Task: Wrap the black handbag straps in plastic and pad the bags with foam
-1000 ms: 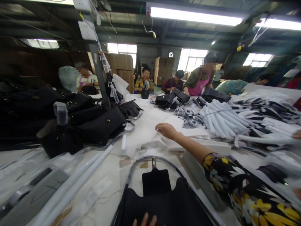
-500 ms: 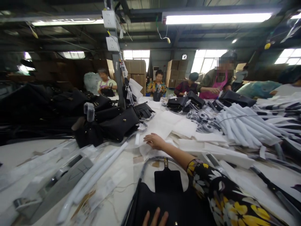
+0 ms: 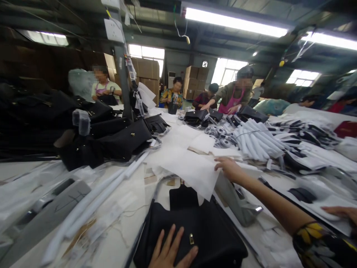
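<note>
Toward the worktop's [image 3: 134, 198] near edge, a black bag [image 3: 208, 223] lies under the left hand [image 3: 169, 250], fingers spread wide on it. The right hand [image 3: 232, 171] pinches a white sheet [image 3: 191, 172] by its edge, partly over the bag's far end.

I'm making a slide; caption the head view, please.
Left hand spread on a black handbag, right hand holding a white sheet.

From here I can't read any words or numbers. Dark scrawled strokes mark the grey tape dispenser [image 3: 73, 200], and the wall clock [image 3: 205, 64] is too small to read.
</note>
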`<state>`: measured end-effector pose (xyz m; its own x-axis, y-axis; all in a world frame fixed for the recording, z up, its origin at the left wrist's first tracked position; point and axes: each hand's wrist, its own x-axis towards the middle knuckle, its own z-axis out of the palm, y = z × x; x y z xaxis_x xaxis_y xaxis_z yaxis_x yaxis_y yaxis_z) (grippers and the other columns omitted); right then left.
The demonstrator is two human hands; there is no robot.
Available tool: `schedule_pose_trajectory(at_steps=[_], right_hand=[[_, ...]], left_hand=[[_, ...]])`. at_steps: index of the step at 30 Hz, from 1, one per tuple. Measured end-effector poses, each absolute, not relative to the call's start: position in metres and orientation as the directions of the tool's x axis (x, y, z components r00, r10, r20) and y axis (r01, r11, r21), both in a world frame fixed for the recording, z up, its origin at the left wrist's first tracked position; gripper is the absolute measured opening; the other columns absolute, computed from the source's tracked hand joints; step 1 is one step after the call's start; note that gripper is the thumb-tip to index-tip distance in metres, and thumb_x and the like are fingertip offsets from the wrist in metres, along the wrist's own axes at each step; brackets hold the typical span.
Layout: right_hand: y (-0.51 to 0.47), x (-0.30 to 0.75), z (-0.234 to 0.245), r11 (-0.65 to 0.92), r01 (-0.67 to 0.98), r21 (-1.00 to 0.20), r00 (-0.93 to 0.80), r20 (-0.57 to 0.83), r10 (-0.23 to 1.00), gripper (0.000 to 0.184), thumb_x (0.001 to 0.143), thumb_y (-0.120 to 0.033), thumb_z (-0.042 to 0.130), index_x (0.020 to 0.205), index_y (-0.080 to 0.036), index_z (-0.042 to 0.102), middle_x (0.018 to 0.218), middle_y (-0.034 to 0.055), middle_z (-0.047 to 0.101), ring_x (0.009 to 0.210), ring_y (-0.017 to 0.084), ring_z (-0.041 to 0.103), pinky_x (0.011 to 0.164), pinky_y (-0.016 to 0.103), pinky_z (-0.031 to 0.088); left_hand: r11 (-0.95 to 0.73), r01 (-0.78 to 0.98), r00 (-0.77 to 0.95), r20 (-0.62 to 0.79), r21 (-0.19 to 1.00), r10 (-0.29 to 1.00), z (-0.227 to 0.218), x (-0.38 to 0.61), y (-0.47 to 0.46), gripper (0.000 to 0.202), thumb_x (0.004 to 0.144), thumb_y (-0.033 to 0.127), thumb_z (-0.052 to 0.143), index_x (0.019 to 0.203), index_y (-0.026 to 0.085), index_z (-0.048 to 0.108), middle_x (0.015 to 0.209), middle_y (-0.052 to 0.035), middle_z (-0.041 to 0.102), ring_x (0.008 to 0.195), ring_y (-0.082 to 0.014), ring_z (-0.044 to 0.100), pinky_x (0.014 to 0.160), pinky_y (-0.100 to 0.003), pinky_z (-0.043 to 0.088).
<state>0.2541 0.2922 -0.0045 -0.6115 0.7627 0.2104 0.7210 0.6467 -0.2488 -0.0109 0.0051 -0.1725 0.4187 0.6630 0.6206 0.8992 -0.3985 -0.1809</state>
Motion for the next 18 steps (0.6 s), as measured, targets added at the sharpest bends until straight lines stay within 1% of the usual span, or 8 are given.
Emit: schedule_pose_trajectory(at_steps=[2, 5, 7, 8, 9, 11, 14, 18], right_hand=[[0.28, 0.253, -0.003, 0.599, 0.773, -0.208, -0.543, 0.27, 0.795, 0.047, 0.071, 0.007, 0.048, 0.099, -0.018, 0.077, 0.135, 0.0152, 0.062, 0.134, 0.034, 0.05, 0.113, 0.061, 0.033], [0.258, 0.219, -0.014, 0.652, 0.738, -0.174, -0.587, 0.311, 0.748, 0.05, 0.089, -0.014, 0.055, 0.139, -0.019, 0.056, 0.15, 0.0144, 0.048, 0.143, 0.03, 0.038, 0.119, 0.054, 0.028], [0.247, 0.189, -0.029, 0.682, 0.712, -0.167, -0.649, 0.211, 0.731, 0.073, 0.086, -0.037, 0.067, 0.15, -0.014, 0.04, 0.156, 0.0201, 0.037, 0.147, 0.037, 0.029, 0.118, 0.058, 0.026], [0.243, 0.176, -0.038, 0.684, 0.709, -0.17, -0.667, 0.151, 0.729, 0.087, 0.08, -0.042, 0.073, 0.152, -0.012, 0.036, 0.157, 0.0235, 0.032, 0.147, 0.041, 0.027, 0.117, 0.06, 0.026], [0.242, 0.165, -0.046, 0.679, 0.713, -0.176, -0.673, 0.1, 0.733, 0.093, 0.075, -0.04, 0.078, 0.153, -0.01, 0.035, 0.157, 0.0267, 0.03, 0.146, 0.044, 0.027, 0.116, 0.061, 0.028], [0.243, 0.155, -0.056, 0.669, 0.718, -0.191, -0.673, 0.053, 0.737, 0.084, 0.075, -0.023, 0.077, 0.149, -0.007, 0.041, 0.152, 0.0296, 0.038, 0.141, 0.043, 0.037, 0.112, 0.058, 0.036], [0.242, 0.161, -0.053, 0.66, 0.72, -0.216, -0.664, 0.064, 0.745, 0.068, 0.079, 0.003, 0.053, 0.146, -0.009, 0.047, 0.144, 0.0243, 0.052, 0.137, 0.032, 0.048, 0.111, 0.049, 0.042], [0.199, 0.184, -0.028, 0.713, 0.651, -0.258, -0.709, 0.128, 0.694, 0.075, 0.081, 0.006, 0.038, 0.153, -0.017, 0.037, 0.155, 0.0127, 0.041, 0.147, 0.024, 0.032, 0.119, 0.046, 0.033]], left_hand=[[-0.441, 0.867, 0.487, 0.592, -0.234, 0.642, -0.169, -0.017, 0.006, 0.063, 0.095, 0.025, 0.056, 0.15, 0.045, 0.033, 0.138, -0.0053, 0.061, 0.129, -0.0254, 0.055, 0.109, -0.044, 0.041], [-0.466, 0.862, 0.487, 0.579, -0.199, 0.654, -0.17, -0.018, 0.005, 0.06, 0.095, 0.04, 0.056, 0.151, 0.043, 0.034, 0.141, -0.0092, 0.057, 0.133, -0.0293, 0.05, 0.109, -0.047, 0.04], [-0.462, 0.878, 0.435, 0.607, -0.124, 0.665, -0.172, -0.014, 0.003, 0.06, 0.093, 0.047, 0.055, 0.15, 0.043, 0.035, 0.146, -0.0102, 0.052, 0.136, -0.0314, 0.046, 0.109, -0.05, 0.039], [-0.456, 0.886, 0.409, 0.615, -0.088, 0.674, -0.171, -0.011, 0.001, 0.061, 0.093, 0.048, 0.055, 0.15, 0.043, 0.036, 0.148, -0.0103, 0.05, 0.138, -0.032, 0.044, 0.109, -0.051, 0.039], [-0.45, 0.891, 0.389, 0.611, -0.06, 0.69, -0.17, -0.01, -0.001, 0.061, 0.092, 0.046, 0.056, 0.15, 0.043, 0.035, 0.15, -0.0103, 0.048, 0.139, -0.0322, 0.042, 0.109, -0.052, 0.039], [-0.434, 0.9, 0.374, 0.557, -0.026, 0.742, -0.162, -0.007, -0.006, 0.065, 0.091, 0.034, 0.059, 0.15, 0.044, 0.033, 0.153, -0.0099, 0.044, 0.141, -0.0321, 0.039, 0.11, -0.053, 0.039], [-0.458, 0.888, 0.424, 0.44, -0.033, 0.791, -0.143, -0.008, -0.011, 0.078, 0.086, 0.012, 0.057, 0.153, 0.041, 0.028, 0.155, -0.011, 0.041, 0.143, -0.0325, 0.037, 0.108, -0.054, 0.041], [-0.476, 0.879, 0.452, 0.356, -0.023, 0.818, -0.122, -0.009, -0.012, 0.081, 0.085, 0.005, 0.055, 0.153, 0.039, 0.028, 0.153, -0.0135, 0.044, 0.142, -0.0346, 0.038, 0.105, -0.058, 0.043]])
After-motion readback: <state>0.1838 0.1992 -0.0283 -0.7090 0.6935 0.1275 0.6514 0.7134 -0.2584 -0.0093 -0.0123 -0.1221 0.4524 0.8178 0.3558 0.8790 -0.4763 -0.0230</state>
